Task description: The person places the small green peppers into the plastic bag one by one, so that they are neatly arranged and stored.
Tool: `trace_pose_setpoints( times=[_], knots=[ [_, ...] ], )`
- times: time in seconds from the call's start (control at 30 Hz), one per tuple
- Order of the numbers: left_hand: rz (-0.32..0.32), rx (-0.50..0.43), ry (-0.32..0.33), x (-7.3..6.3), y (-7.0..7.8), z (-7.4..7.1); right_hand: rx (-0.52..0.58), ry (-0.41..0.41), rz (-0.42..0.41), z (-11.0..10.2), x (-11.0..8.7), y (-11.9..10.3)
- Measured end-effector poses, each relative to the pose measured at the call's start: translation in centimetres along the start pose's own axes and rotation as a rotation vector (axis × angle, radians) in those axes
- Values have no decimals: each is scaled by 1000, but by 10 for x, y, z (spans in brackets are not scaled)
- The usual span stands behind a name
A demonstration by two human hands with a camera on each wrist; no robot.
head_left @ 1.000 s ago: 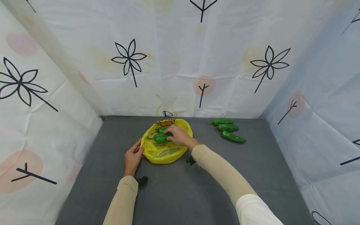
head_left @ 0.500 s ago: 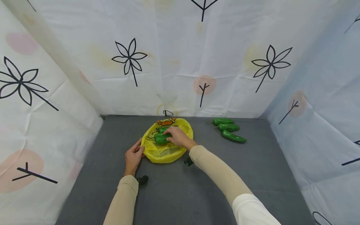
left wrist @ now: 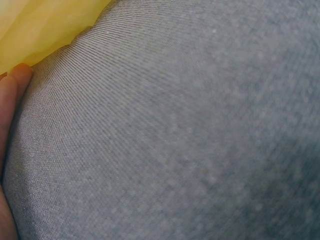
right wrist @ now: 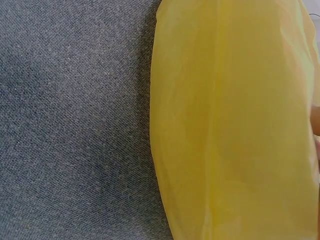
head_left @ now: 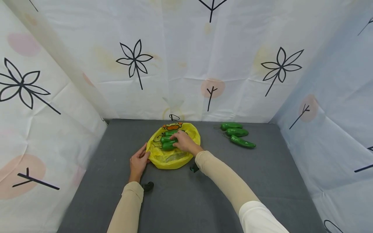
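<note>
A yellow plastic bag (head_left: 172,164) lies with its mouth spread wide, its rim forming a round opening. Inside, three glossy green chili peppers lie side by side: a far pepper (head_left: 170,133), a middle pepper (head_left: 164,139) and a near pepper (head_left: 167,146). My right hand (head_left: 184,141) reaches in from the right and holds the near pepper by its right end, fingers covering part of the middle one. At the bag's left edge, my left hand (head_left: 138,162) pinches the rim. Its fingertips (left wrist: 21,75) meet the plastic in the left wrist view; the bag's wall (right wrist: 235,125) fills the right wrist view.
Three more green chili peppers (head_left: 236,132) lie in a staggered group at the back right of the dark grey table (head_left: 180,200). A patterned white cloth (head_left: 180,64) hangs behind and along both sides.
The near pepper has come down toward the front of the bag, uncovering the middle one, so three now show inside. The left hand stays at the rim.
</note>
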State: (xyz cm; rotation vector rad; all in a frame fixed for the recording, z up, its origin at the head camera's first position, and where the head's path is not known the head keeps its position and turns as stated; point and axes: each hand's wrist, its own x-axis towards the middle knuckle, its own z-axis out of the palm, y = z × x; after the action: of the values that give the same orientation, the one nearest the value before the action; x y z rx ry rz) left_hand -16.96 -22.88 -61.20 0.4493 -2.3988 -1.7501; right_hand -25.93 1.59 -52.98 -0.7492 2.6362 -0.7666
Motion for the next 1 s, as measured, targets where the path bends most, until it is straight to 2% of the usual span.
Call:
trace_pose_setpoints(
  times=[0.33, 0.53, 0.77, 1.0],
  knots=[
    [-4, -12, -7, 0, 1, 0, 29, 14, 5, -3, -2, -1],
    [-20, 8, -6, 1, 0, 2, -31, 26, 4, -8, -5, -2],
    [-15, 10, 0, 0, 2, 1, -214, 148, -62, -16, -10, -4],
    [-27, 30, 30, -2, 3, 3, -453, 189, -91, -21, -16, -5]
  ],
)
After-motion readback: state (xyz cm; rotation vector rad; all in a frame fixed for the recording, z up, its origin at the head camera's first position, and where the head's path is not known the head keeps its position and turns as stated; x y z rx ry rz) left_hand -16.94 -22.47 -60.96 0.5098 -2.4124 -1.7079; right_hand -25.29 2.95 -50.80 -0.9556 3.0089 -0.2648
